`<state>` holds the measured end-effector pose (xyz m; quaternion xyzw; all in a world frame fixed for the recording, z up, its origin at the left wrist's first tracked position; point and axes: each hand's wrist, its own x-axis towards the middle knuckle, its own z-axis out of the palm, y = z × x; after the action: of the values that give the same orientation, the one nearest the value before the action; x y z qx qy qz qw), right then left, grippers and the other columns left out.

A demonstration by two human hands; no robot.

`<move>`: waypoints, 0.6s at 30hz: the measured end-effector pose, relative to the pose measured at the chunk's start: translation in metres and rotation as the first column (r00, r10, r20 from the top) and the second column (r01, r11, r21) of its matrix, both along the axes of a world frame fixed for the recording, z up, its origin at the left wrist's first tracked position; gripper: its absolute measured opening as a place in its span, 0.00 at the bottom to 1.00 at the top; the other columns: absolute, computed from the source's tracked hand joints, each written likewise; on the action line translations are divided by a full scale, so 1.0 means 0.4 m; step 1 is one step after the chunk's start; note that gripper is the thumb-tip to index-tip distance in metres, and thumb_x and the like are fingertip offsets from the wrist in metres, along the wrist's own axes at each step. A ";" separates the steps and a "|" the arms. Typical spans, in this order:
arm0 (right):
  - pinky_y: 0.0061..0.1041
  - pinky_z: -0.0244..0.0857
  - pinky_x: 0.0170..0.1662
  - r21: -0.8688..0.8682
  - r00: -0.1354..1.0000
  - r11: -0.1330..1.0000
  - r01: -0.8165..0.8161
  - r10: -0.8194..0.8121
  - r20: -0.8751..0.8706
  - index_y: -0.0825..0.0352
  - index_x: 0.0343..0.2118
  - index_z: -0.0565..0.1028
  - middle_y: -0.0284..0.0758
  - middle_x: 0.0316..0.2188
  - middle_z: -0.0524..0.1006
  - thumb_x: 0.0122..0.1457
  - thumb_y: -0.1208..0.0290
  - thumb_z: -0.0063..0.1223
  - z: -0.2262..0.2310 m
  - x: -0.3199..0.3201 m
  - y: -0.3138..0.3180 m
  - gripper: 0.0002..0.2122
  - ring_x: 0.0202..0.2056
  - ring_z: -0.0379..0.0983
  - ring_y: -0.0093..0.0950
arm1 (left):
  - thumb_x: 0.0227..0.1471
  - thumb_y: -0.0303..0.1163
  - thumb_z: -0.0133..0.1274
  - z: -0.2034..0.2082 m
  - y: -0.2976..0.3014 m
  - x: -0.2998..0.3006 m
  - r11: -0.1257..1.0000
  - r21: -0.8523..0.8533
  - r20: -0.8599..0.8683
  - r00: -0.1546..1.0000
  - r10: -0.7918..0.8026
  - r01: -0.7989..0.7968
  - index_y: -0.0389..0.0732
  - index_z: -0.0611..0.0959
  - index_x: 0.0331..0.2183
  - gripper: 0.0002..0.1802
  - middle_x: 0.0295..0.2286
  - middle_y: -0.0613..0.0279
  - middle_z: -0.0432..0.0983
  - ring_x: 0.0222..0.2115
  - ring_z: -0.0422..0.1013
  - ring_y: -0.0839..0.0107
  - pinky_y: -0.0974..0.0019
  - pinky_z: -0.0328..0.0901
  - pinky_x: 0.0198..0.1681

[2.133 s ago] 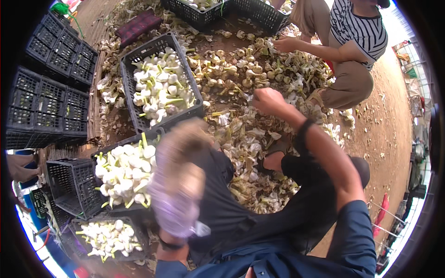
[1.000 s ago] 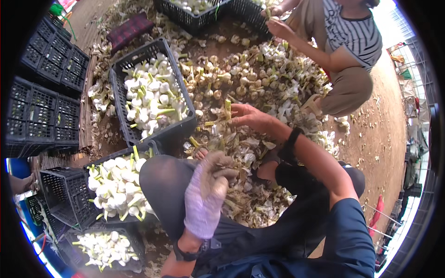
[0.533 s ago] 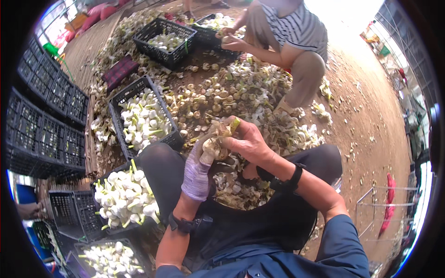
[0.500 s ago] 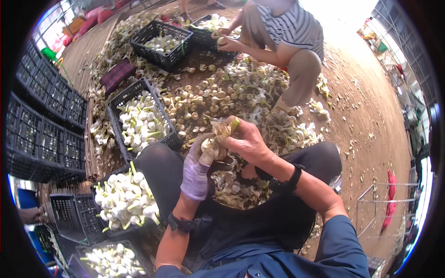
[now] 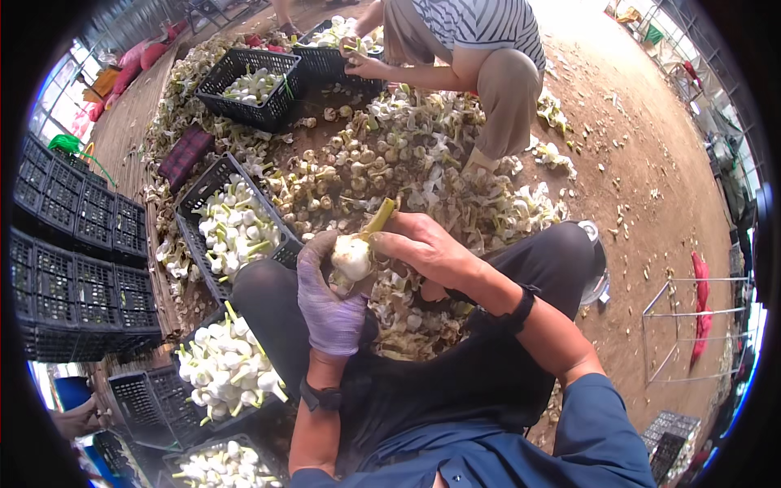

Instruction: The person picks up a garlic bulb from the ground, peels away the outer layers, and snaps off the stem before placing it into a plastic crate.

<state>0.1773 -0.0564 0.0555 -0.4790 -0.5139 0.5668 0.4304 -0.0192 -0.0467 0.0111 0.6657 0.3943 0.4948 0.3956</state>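
Note:
A garlic bulb (image 5: 351, 259) with a whitish, mostly bare head rests in my left hand (image 5: 329, 297). A purple-and-grey glove covers that hand, and its fingers curl around the bulb from the left and below. My bare right hand (image 5: 431, 248) is closed at the bulb's upper right, thumb and fingers pinching the base of the green-yellow stem (image 5: 380, 216). Its far fingers are partly hidden. Between my knees, below the hands, lies a heap of dry garlic skins (image 5: 411, 321).
Untrimmed garlic bulbs (image 5: 358, 167) and peeled leaves (image 5: 439, 183) cover the ground ahead. Crates of white garlic stand left: one black crate (image 5: 289, 248), another farther off (image 5: 244, 118). Stacked empty crates (image 5: 77, 285) line the far left. A co-worker (image 5: 488, 49) squats ahead, handling garlic.
The brown, ragged outer skin around the bulb has come away, and the white head now shows. Both hands have shifted slightly left in the view, still on the garlic.

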 end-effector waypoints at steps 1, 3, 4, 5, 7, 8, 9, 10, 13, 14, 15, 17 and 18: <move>0.22 0.66 0.40 0.062 0.997 0.998 0.033 -0.029 -0.073 0.73 0.47 0.77 0.28 0.33 0.77 0.68 0.62 0.49 -0.004 -0.021 0.000 0.17 0.35 0.68 0.17 | 0.42 0.20 0.71 0.012 -0.003 0.006 0.999 0.029 0.019 1.000 0.019 -0.019 0.39 0.71 0.56 0.40 0.53 0.57 0.71 0.54 0.70 0.63 0.60 0.64 0.61; 0.23 0.65 0.39 -0.026 0.999 0.999 0.026 -0.027 -0.040 0.74 0.46 0.78 0.29 0.33 0.77 0.67 0.62 0.47 0.016 -0.023 -0.001 0.17 0.34 0.68 0.18 | 0.42 0.20 0.71 0.022 0.007 0.004 0.987 0.157 -0.083 0.996 0.034 -0.021 0.39 0.72 0.55 0.39 0.52 0.56 0.72 0.53 0.70 0.61 0.60 0.65 0.60; 0.24 0.65 0.39 -0.106 1.000 0.994 0.013 -0.013 0.001 0.75 0.44 0.78 0.30 0.32 0.77 0.67 0.63 0.45 0.025 -0.022 0.001 0.17 0.33 0.68 0.19 | 0.41 0.19 0.71 0.023 0.010 0.005 0.957 0.290 -0.171 0.983 0.067 -0.015 0.40 0.74 0.54 0.37 0.51 0.54 0.73 0.53 0.71 0.59 0.59 0.66 0.58; 0.27 0.63 0.36 -0.112 0.997 0.993 0.024 -0.016 0.076 0.76 0.37 0.78 0.30 0.27 0.75 0.64 0.63 0.43 0.010 -0.020 0.006 0.18 0.31 0.66 0.20 | 0.41 0.19 0.71 0.022 0.012 0.005 0.959 0.285 -0.174 0.983 0.064 -0.012 0.40 0.74 0.54 0.37 0.51 0.54 0.73 0.53 0.71 0.59 0.59 0.66 0.58; 0.28 0.61 0.34 -0.177 0.995 0.983 0.038 -0.021 0.096 0.76 0.34 0.76 0.30 0.25 0.74 0.64 0.63 0.43 0.018 -0.024 0.009 0.18 0.30 0.64 0.20 | 0.40 0.19 0.70 0.018 0.014 0.001 0.927 0.374 -0.246 0.964 0.104 -0.004 0.41 0.76 0.51 0.34 0.50 0.52 0.74 0.52 0.72 0.55 0.57 0.67 0.57; 0.29 0.60 0.33 -0.236 0.993 0.971 0.051 -0.023 0.119 0.76 0.32 0.75 0.29 0.24 0.72 0.63 0.63 0.43 0.019 -0.028 0.010 0.18 0.29 0.63 0.20 | 0.40 0.19 0.70 0.017 0.015 -0.002 0.929 0.370 -0.249 0.963 0.102 -0.003 0.41 0.76 0.51 0.34 0.50 0.52 0.74 0.52 0.72 0.55 0.57 0.67 0.57; 0.29 0.60 0.33 -0.240 0.993 0.969 0.051 -0.023 0.118 0.76 0.32 0.75 0.29 0.24 0.72 0.63 0.63 0.43 0.008 -0.036 0.011 0.18 0.29 0.63 0.20 | 0.40 0.19 0.70 0.016 0.016 -0.006 0.921 0.388 -0.273 0.956 0.108 0.007 0.42 0.76 0.51 0.34 0.50 0.52 0.74 0.52 0.72 0.54 0.57 0.67 0.57; 0.29 0.59 0.32 -0.161 0.994 0.985 0.068 -0.054 0.091 0.76 0.30 0.75 0.28 0.23 0.71 0.63 0.62 0.43 -0.010 -0.042 0.014 0.17 0.28 0.62 0.19 | 0.40 0.19 0.70 0.015 0.017 -0.007 0.913 0.408 -0.294 0.949 0.113 0.017 0.42 0.76 0.51 0.34 0.50 0.52 0.74 0.52 0.72 0.53 0.56 0.67 0.56; 0.28 0.58 0.31 -0.110 0.996 0.991 0.071 -0.064 0.061 0.75 0.30 0.75 0.26 0.23 0.71 0.63 0.63 0.44 -0.035 -0.042 0.018 0.16 0.28 0.61 0.17 | 0.41 0.19 0.70 0.010 0.018 -0.010 0.891 0.452 -0.313 0.941 0.129 0.028 0.42 0.76 0.50 0.33 0.50 0.51 0.74 0.52 0.72 0.52 0.55 0.67 0.56; 0.27 0.58 0.31 -0.137 0.997 0.989 0.052 -0.045 0.057 0.74 0.30 0.75 0.26 0.24 0.71 0.63 0.64 0.44 -0.036 -0.043 0.020 0.16 0.29 0.61 0.16 | 0.41 0.19 0.70 0.008 0.018 -0.012 0.892 0.452 -0.313 0.941 0.130 0.027 0.42 0.76 0.50 0.33 0.50 0.51 0.74 0.52 0.72 0.52 0.55 0.67 0.56; 0.27 0.58 0.31 -0.137 0.997 0.989 0.051 -0.043 0.057 0.74 0.30 0.75 0.26 0.24 0.71 0.63 0.64 0.44 -0.033 -0.046 0.018 0.16 0.29 0.61 0.16 | 0.41 0.20 0.70 0.006 0.017 -0.012 0.879 0.476 -0.310 0.941 0.137 0.029 0.42 0.76 0.50 0.33 0.50 0.51 0.74 0.51 0.72 0.51 0.54 0.68 0.55; 0.26 0.61 0.33 -0.151 0.996 0.985 0.080 -0.084 -0.019 0.74 0.32 0.76 0.25 0.26 0.73 0.62 0.66 0.44 -0.011 -0.056 0.015 0.14 0.30 0.64 0.16 | 0.42 0.21 0.70 0.004 0.017 -0.017 0.865 0.500 -0.308 0.940 0.145 0.030 0.42 0.76 0.50 0.33 0.50 0.51 0.74 0.51 0.72 0.50 0.53 0.68 0.55; 0.26 0.61 0.33 -0.151 0.996 0.985 0.078 -0.082 -0.020 0.74 0.32 0.76 0.25 0.26 0.73 0.62 0.66 0.44 -0.018 -0.064 0.017 0.14 0.30 0.64 0.16 | 0.42 0.21 0.70 0.002 0.019 -0.020 0.858 0.512 -0.311 0.939 0.147 0.034 0.42 0.75 0.50 0.33 0.50 0.50 0.74 0.51 0.72 0.50 0.53 0.68 0.55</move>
<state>0.1519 -0.0497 0.0484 -0.5228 -0.4446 0.5923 0.4221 -0.0272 -0.0393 0.0121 0.8094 0.3309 0.4708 0.1166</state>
